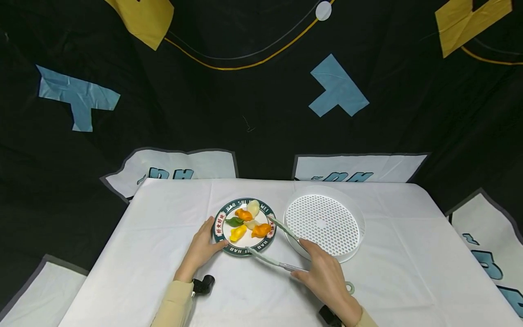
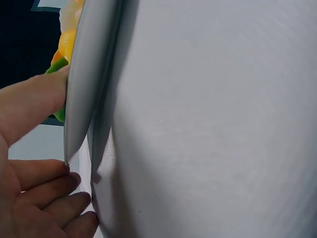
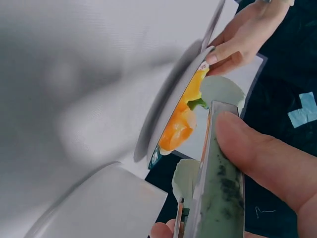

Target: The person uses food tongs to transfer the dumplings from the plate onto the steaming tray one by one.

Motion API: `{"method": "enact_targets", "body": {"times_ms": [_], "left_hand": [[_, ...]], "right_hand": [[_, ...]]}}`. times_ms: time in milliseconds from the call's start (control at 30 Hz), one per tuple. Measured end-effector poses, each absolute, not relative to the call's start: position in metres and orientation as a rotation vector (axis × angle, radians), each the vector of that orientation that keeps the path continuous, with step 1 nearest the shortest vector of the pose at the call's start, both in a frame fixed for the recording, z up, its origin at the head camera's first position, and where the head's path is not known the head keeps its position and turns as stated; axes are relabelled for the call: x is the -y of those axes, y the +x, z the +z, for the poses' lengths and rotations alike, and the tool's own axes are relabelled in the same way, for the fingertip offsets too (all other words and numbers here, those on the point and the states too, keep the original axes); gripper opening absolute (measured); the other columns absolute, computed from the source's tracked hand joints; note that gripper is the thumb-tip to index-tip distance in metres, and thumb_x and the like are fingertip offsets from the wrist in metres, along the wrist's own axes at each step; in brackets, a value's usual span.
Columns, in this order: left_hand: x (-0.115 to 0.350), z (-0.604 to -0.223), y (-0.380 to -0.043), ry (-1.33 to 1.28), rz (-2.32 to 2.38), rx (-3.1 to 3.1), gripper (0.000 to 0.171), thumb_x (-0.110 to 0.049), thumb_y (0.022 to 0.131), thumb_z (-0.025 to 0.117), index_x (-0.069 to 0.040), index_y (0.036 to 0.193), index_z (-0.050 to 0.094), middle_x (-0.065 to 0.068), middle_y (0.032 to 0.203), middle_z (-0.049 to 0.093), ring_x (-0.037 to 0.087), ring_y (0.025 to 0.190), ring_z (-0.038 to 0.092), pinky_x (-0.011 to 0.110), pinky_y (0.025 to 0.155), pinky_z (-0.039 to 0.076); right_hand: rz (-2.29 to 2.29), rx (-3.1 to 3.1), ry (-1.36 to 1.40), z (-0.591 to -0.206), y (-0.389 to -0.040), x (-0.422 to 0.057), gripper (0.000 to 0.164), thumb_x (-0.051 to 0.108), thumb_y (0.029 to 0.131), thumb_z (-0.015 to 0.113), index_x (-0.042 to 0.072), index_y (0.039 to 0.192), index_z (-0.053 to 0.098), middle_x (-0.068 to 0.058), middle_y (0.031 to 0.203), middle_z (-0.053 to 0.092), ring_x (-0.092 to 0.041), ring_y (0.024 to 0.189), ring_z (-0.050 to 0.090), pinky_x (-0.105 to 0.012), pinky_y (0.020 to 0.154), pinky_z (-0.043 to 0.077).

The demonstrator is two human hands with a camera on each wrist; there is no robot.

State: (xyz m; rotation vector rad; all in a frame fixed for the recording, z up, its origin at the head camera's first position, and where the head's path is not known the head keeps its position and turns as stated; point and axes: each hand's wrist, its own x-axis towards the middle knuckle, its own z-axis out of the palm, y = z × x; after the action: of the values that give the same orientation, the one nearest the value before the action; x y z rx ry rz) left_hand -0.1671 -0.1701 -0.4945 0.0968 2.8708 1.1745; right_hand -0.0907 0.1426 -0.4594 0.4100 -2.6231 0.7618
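Observation:
A white plate with a dark green lettered rim point(image 1: 222, 213) stands on the table. On it lie small peppers: a yellow pepper point(image 1: 238, 233), a green pepper point(image 1: 234, 221), two orange ones including an orange pepper point(image 1: 261, 230), and pale ones including a pale pepper point(image 1: 253, 208). My left hand point(image 1: 200, 250) holds the plate's left edge, thumb over the rim, fingers along its outer side. My right hand point(image 1: 327, 272) grips green-tipped tongs point(image 1: 282, 225), spread wide. One tip overlaps the plate's right side, the other its front rim.
A round white strainer with a perforated bottom point(image 1: 323, 213) sits just right of the plate, partly behind the tongs and right hand. A white cloth point(image 1: 408, 254) covers the table. A dark backdrop point(image 1: 204, 113) hangs behind the far table edge.

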Motion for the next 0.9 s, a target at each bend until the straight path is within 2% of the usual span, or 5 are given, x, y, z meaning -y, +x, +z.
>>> {"method": "enact_targets", "body": {"times_ms": [333,900], "left_hand": [[0.168,-0.496,-0.168,0.15,1.223,-2.897,0.086,-0.014,0.08,0.076,0.012,0.144,0.025,0.028,0.15,0.024,0.043,0.138,0.024,0.051,0.115,0.021],[0.166,-0.5,-0.167,0.121,1.335,-2.844,0.086,-0.009,0.081,0.074,0.009,0.147,0.022,0.025,0.153,0.02,0.04,0.14,0.02,0.048,0.117,0.017]], "right_hand": [[0.704,2.625,0.411,-0.457,-0.096,-0.133,0.077,0.024,0.052,0.092,0.0,0.119,0.064,-0.015,0.115,0.066,-0.03,0.1,0.065,-0.041,0.079,0.058],[0.638,2.648,0.381,-0.46,-0.097,-0.124,0.072,0.025,0.052,0.092,-0.001,0.114,0.067,-0.014,0.107,0.069,-0.03,0.088,0.068,-0.04,0.069,0.059]]}}
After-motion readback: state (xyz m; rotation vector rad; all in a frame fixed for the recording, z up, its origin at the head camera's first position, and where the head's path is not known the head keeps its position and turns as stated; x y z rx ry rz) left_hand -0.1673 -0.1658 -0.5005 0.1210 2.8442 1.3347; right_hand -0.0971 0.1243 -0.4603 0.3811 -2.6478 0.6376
